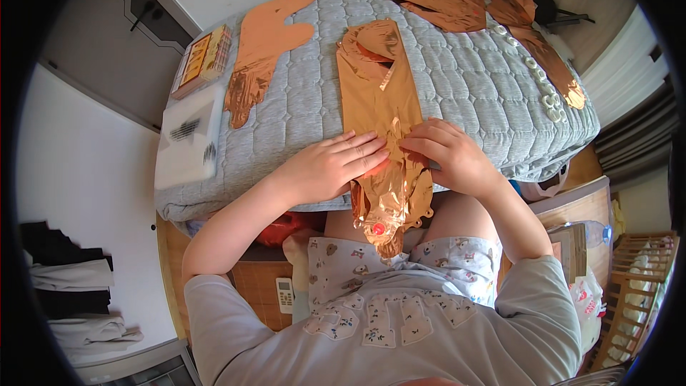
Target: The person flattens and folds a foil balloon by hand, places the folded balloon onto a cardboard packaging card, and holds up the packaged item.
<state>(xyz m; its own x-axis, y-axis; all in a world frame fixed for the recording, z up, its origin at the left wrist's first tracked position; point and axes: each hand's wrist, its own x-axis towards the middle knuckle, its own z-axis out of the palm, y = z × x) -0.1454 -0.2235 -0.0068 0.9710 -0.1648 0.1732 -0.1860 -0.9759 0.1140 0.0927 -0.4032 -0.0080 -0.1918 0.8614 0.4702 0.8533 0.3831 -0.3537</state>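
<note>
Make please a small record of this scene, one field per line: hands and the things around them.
left hand: palm down on middle foil piece
right hand: fingers bent, on the same foil's right side
middle foil piece: copper-coloured, lower end above patterned shorts
mattress, left: another foil piece, box, plastic package
mattress, right: more foil pieces, small white round items
below, left of shorts: pale remote control

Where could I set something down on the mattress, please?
Bare mattress shows between the left foil and the middle foil, and between the latter and the white rolls. Left, the box and packet crowd it; far right, the foil pieces; near centre, the left hand and right hand.
</note>
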